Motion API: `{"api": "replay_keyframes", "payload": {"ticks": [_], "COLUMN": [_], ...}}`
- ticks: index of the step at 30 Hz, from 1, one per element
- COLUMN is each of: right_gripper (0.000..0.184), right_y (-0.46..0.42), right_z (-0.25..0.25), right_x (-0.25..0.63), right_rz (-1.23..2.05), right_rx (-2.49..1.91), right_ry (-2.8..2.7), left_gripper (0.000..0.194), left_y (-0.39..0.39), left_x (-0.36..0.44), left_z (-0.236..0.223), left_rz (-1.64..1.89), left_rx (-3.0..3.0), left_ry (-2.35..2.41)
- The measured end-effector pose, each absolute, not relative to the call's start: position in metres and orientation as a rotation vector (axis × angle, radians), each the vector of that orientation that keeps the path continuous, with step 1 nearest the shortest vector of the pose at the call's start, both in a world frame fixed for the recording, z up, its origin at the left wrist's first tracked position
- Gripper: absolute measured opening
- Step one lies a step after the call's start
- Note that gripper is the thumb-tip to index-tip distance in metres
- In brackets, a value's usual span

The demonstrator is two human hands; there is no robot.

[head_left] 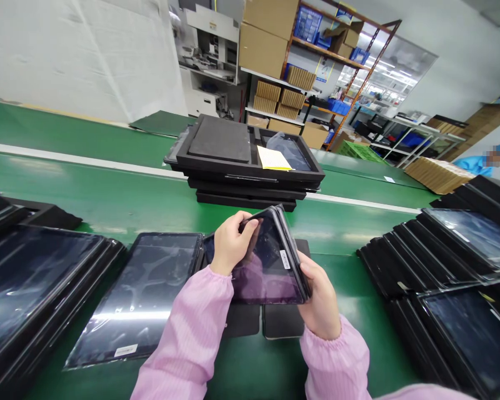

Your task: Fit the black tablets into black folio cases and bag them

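Note:
Between my two hands a small stack of tablets [270,272] is held tilted above the green work surface. The top one shows a dark, glossy screen with a white label near its right edge. My left hand [233,241] grips the upper left edge, its thumb lying over the screen. Around the lower right edge my right hand [323,294] is closed. Dark flat pieces [281,323] lie underneath, partly hidden by the stack. Just left of my left forearm lies a larger film-covered screen panel [144,294] with a white label.
Stacked black foam trays [250,178] stand ahead, a yellow-edged paper [275,158] on top. More screen panels in black trays are piled at left [37,278] and right [470,333]. A person in blue [479,164] is at the far right. Beyond the bench stands a shelf [329,53].

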State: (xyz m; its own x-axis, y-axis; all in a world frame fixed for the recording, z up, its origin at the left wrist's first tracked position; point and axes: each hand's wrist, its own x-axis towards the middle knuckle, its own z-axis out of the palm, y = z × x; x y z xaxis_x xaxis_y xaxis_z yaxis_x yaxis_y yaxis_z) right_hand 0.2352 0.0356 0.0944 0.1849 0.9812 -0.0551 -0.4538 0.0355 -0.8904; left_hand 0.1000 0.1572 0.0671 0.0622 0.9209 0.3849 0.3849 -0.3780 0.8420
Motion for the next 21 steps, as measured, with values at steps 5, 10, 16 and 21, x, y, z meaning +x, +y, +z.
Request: {"api": "replay_keyframes", "payload": {"ticks": [5,10,16,21], "right_gripper": [0.028,0.041,0.038,0.038], "right_y": [0.0370,0.0348,0.0320,0.0329], "right_z": [0.0936,0.0971,0.0949,0.0915], "right_x": [0.2374,0.2391,0.2338,0.2318], "right_rz": [1.272,1.400,1.321,1.252], "right_rx": [-1.001,-0.988,-1.007,-1.049], "right_ry": [-0.708,-0.839,-0.849,-0.828], "left_gripper": [0.030,0.027,0.027,0.028], "left_y": [0.1561,0.1539,0.1538,0.1552], "left_x": [0.1006,0.0964,0.0964,0.0979], "left_z": [0.0679,0.0670,0.0647,0.0628], "left_rz": [1.320,1.369,1.378,1.375], "left_rx": [1.791,1.723,1.667,1.689], "left_ry": [1.300,1.265,1.246,1.251]}}
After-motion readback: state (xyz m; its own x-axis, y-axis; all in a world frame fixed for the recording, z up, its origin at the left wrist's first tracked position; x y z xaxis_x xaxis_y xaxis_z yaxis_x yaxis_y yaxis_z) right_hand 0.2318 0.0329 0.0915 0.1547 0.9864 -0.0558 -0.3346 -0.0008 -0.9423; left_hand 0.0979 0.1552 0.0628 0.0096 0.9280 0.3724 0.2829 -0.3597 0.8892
